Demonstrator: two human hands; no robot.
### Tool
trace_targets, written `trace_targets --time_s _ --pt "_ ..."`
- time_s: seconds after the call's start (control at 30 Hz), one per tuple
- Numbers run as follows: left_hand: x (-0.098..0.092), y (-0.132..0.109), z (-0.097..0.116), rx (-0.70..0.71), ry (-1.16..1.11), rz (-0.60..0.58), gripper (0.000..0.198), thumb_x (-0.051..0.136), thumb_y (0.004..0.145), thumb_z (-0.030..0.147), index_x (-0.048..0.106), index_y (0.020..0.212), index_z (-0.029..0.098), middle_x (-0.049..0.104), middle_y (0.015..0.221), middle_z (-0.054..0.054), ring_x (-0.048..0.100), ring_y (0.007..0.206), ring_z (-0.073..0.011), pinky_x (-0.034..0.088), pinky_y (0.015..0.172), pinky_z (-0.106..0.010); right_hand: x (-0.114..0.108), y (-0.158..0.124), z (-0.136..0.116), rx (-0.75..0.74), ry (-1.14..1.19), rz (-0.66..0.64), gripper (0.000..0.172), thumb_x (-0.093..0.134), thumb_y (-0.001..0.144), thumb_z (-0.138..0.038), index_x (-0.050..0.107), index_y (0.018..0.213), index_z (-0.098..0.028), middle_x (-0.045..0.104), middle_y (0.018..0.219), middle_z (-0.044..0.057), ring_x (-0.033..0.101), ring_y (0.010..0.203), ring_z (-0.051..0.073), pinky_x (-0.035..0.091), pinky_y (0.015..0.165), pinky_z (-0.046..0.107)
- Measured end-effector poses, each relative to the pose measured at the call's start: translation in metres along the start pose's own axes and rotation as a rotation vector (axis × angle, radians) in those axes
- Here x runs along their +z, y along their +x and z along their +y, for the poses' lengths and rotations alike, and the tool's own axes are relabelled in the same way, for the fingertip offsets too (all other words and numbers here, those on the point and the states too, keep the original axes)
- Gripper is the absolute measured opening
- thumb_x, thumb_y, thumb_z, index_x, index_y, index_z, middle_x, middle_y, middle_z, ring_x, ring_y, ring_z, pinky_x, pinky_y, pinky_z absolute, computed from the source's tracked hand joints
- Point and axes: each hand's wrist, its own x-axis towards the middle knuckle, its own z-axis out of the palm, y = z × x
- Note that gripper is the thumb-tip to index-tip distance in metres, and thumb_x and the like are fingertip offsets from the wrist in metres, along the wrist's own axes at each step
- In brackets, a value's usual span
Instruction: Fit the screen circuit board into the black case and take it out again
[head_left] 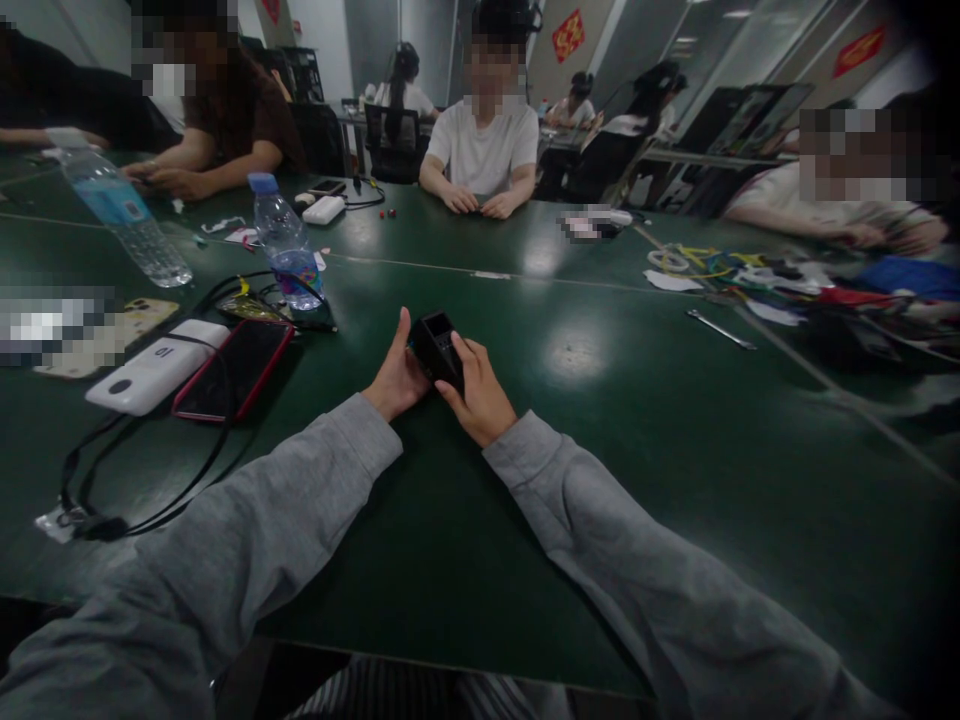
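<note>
A small black boxy device [435, 345] with a dark screen and tiny buttons on its face is held just over the green table [600, 480]. My right hand [480, 390] grips its right side, thumb at the lower edge and fingers along the top face. On the other side, my left hand [397, 375] supports it, thumb raised and apart, the other fingers partly hidden behind the device. What kind of device it is, I cannot make out.
Left of my hands lie a red-edged phone [236, 370], a white power bank [157, 365] with a black cable, and two water bottles [289, 245] [124, 210]. To the right are a wrench [720, 330] and tangled cables [757, 270]. A person [480, 150] sits opposite.
</note>
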Motion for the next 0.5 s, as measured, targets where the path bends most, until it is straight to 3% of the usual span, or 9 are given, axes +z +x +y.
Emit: trace_targets --time_s 0.13,0.23,0.4,0.5 --pt "0.002 0.0 -0.001 0.032 0.027 0.017 0.049 0.067 0.079 0.056 0.069 0.108 0.017 0.072 0.108 -0.008 0.061 0.113 -0.0245 0.043 0.103 -0.041 0.0 -0.001 0.001 0.022 0.067 -0.104 0.074 0.041 0.093 -0.061 0.018 0.153 -0.024 0.03 0.152 0.016 0.03 0.143 0.035 0.033 0.115 0.061" --pt "0.003 0.0 -0.003 0.048 0.046 0.022 0.037 0.07 0.077 0.038 0.07 0.107 0.016 0.072 0.109 -0.008 0.061 0.114 -0.024 0.041 0.105 -0.04 -0.003 0.001 0.003 0.064 0.207 -0.065 0.068 0.041 0.093 -0.061 0.025 0.149 -0.025 0.036 0.15 0.015 0.035 0.141 0.032 0.03 0.117 0.059" --pt "0.005 -0.003 -0.003 0.032 0.046 -0.062 0.037 0.067 0.077 0.029 0.069 0.112 0.016 0.069 0.12 -0.008 0.059 0.118 -0.0238 0.038 0.107 -0.04 -0.006 0.005 0.016 0.354 0.607 0.019 0.066 0.058 0.082 -0.068 0.042 0.129 -0.024 0.058 0.124 0.014 0.057 0.117 0.028 0.044 0.106 0.053" --pt "0.006 -0.006 -0.003 0.012 0.062 -0.112 0.044 0.065 0.08 0.029 0.065 0.121 0.016 0.067 0.125 -0.009 0.057 0.12 -0.0239 0.036 0.109 -0.041 -0.009 0.008 0.022 0.474 0.768 -0.002 0.065 0.073 0.07 -0.064 0.046 0.116 -0.025 0.062 0.112 0.01 0.061 0.107 0.026 0.047 0.101 0.051"
